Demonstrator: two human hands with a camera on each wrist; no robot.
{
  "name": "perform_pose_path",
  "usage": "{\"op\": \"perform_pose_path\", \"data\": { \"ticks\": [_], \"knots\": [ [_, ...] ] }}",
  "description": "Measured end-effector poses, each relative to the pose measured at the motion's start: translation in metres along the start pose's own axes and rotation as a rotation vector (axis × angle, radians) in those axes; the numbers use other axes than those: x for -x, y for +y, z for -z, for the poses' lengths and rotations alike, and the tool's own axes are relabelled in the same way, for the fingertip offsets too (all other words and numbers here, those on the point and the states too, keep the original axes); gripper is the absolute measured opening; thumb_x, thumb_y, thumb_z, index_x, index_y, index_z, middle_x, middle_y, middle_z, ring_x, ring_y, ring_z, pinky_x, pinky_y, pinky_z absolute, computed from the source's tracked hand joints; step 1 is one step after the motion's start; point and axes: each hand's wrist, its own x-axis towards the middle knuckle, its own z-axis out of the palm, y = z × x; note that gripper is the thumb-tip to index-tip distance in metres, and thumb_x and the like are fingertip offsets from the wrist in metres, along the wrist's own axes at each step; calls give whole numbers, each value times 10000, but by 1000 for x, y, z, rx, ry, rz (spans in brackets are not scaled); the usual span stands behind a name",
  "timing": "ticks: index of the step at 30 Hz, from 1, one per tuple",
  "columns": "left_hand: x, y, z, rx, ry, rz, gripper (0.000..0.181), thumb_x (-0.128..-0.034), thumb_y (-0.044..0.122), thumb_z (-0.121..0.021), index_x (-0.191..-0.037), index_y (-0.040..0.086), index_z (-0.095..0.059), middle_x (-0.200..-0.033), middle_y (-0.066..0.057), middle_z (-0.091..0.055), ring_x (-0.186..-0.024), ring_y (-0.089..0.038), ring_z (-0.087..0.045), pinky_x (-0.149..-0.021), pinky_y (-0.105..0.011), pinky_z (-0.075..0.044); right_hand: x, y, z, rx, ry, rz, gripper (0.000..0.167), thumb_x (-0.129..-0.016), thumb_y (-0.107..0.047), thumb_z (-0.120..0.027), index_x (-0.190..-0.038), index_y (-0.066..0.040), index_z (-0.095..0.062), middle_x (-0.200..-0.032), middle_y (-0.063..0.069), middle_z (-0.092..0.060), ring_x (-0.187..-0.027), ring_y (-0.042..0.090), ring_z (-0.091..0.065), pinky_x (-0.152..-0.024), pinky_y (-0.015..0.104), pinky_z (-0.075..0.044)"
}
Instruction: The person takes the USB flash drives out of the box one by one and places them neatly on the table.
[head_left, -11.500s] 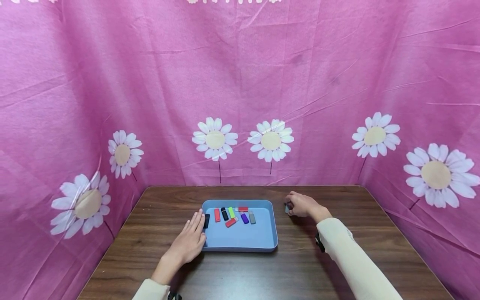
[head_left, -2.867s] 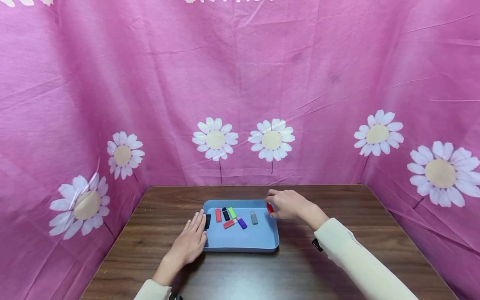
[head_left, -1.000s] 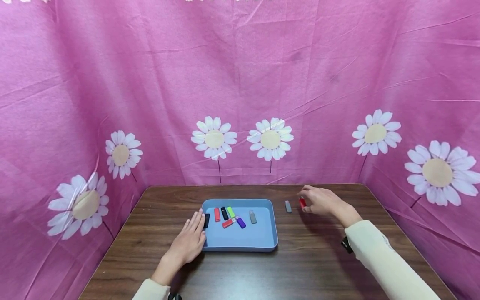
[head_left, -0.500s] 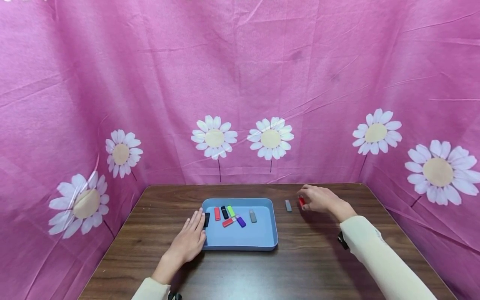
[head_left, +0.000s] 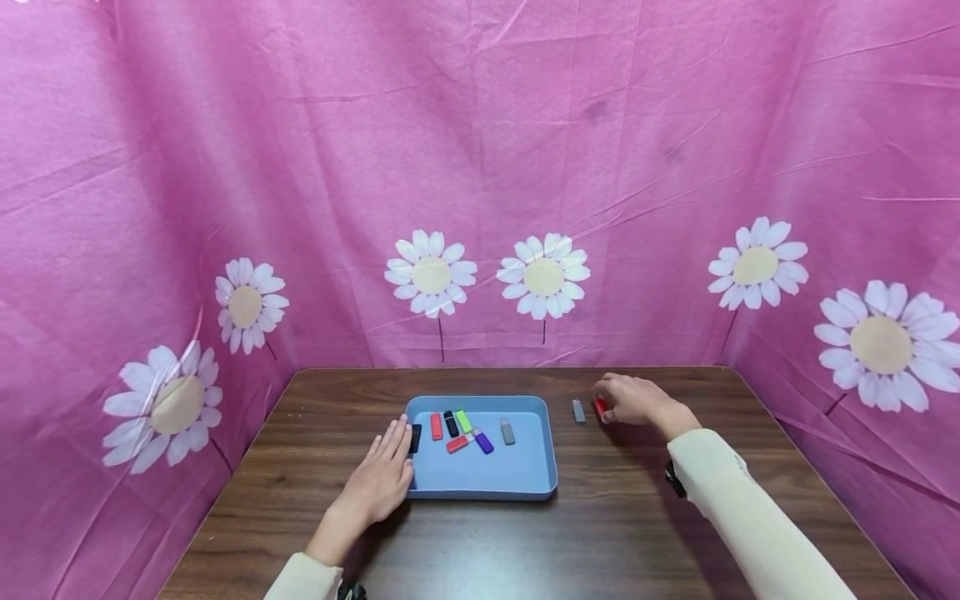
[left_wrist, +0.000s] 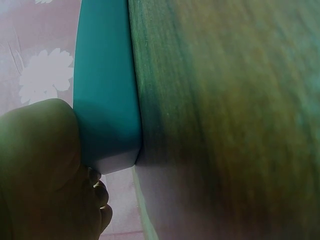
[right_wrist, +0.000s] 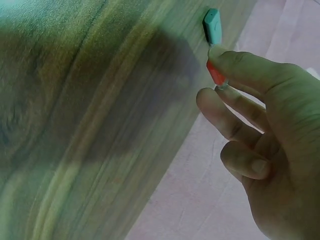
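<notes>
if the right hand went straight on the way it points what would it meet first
Probably the grey stick on the table, just left of the red stick pinched in the right hand; height is hard to judge, so it might pass over.

Bright head view, pale glare on the table (head_left: 483,550), dim greenish wrist views, left one partly blurred
</notes>
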Motion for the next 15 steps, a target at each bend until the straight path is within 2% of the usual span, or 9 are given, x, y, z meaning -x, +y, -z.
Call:
{"op": "perform_pose_path", "data": {
  "ticks": [8,15],
  "knots": [
    [-1,0,0,-4,6,-5,578,-1124,181,-442,-1625,-84,-332,-1757,-227,-235,-1639,-409,-234,-1327,-586,-245,-6,3,-8,-26,-7,-9,379,-791,-176,-877,-1141,-101,-752,-1034,8,-664,-873,191,-646,-779,487,-579],
    [-1,0,-1,-13,3,-1,580,-1124,183,-445,-1627,-81,-329,-1758,-224,-236,-1639,-404,-236,-1329,-578,-245,-9,3,-12,-29,-27,-27,459,-816,-177,-882,-1239,-67,-741,-1109,60,-692,-953,241,-675,-880,545,-590]
  ]
}}
